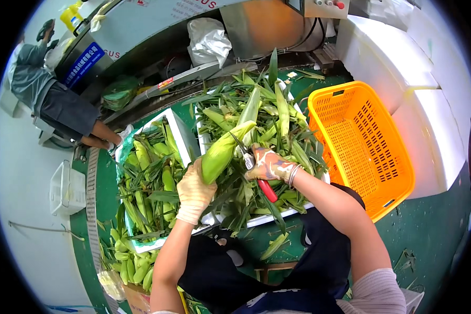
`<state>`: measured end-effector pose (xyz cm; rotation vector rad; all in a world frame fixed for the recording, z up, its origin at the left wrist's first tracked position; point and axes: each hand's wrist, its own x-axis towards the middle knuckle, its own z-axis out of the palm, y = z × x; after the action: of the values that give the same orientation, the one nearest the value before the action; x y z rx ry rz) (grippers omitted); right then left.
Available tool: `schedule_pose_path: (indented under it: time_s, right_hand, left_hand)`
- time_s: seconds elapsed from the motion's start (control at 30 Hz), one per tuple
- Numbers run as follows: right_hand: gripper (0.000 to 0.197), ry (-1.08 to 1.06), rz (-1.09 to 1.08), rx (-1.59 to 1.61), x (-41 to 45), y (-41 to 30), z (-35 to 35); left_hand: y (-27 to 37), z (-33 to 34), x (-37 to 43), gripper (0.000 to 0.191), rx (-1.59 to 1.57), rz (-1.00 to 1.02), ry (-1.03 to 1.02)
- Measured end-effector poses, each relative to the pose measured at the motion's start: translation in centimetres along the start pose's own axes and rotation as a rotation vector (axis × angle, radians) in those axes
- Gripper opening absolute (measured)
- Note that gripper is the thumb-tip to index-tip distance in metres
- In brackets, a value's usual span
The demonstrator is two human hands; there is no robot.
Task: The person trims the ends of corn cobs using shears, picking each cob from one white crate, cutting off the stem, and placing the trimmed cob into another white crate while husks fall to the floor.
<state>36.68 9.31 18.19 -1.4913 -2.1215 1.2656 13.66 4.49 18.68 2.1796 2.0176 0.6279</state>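
Observation:
My left hand (196, 190), in a pale knit glove, grips an ear of corn in its green husk (224, 153), its tip tilted up to the right. My right hand (270, 164), in a patterned glove, is closed around a cutting tool with a red handle (267, 191) and dark narrow blades, close beside the ear. Beneath both hands, a white foam box (259, 221) is heaped with husks and leaves. At its left stands another white foam box (186, 137), lined with green netting and filled with unhusked corn (142, 155).
An orange plastic basket (329, 143) stands at the right, beside large white foam boxes (424, 129). More corn (135, 267) lies at the lower left, near a clear bin (67, 190). A person (55, 90) stands at the upper left by a metal machine (149, 23).

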Motion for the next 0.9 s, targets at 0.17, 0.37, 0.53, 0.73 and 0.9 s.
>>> schedule_pose_path:
  time_s: [0.17, 0.37, 0.53, 0.73, 0.9]
  right_hand:
    - [0.032, 0.058, -0.150, -0.300, -2.0, 0.7, 1.2]
    - [0.036, 0.058, -0.137, -0.244, -3.7, 3.7, 1.0]
    - [0.077, 0.499, -0.224, -0.438, -6.1, -0.4, -0.9]
    - [0.060, 0.206, -0.105, -0.418, -4.0, 1.1, 2.8]
    - [0.059, 0.322, -0.175, -0.034, -5.7, -0.8, 0.3]
  left_hand:
    - [-4.1, -0.9, 1.9, 0.061, -0.262, -0.024, -0.336]
    - [-9.4, -3.0, 2.0, 0.065, -0.287, -0.023, -0.395]
    - [-3.6, -3.9, 2.2, 0.061, 0.164, 0.261, -0.387]
    - [0.4, -4.5, 1.3, 0.064, 0.146, 0.374, -0.526]
    - [-2.0, -5.1, 1.4, 0.072, -0.001, 0.224, -0.329]
